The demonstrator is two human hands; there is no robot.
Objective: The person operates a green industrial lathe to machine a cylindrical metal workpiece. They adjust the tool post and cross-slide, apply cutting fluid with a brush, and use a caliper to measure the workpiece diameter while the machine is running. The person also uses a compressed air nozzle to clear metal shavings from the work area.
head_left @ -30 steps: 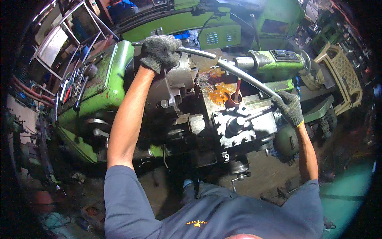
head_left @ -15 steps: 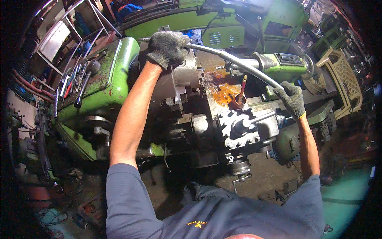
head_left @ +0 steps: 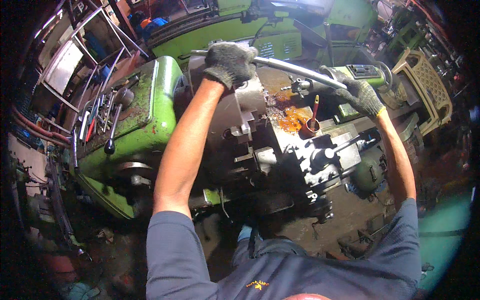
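Observation:
In grey knitted gloves, both my hands grip a long bare metal bar (head_left: 300, 73). My left hand (head_left: 231, 65) is closed round it near its left end, above the large lathe chuck (head_left: 225, 107); a short stub sticks out beyond the glove. Whether the bar touches the chuck there is hidden by the glove. My right hand (head_left: 364, 97) is closed on the right end, in front of the green tailstock (head_left: 361, 73). Between the hands the bar slopes down to the right, over the carriage. There a small brown cup (head_left: 310, 129) holds a red-handled brush (head_left: 315, 111).
The green headstock (head_left: 145, 100) carries loose hand tools (head_left: 100, 115) on top. Orange-brown liquid and chips (head_left: 290, 119) lie beside the cup. Nearer me is the tool post (head_left: 322, 158) with its handle. A beige plastic chair (head_left: 425, 87) stands at the right, another green machine (head_left: 280, 45) behind.
My right hand has moved up and away from me with the bar's right end, making the bar's slope shallower. My left hand stays over the chuck. The whole view has shifted slightly.

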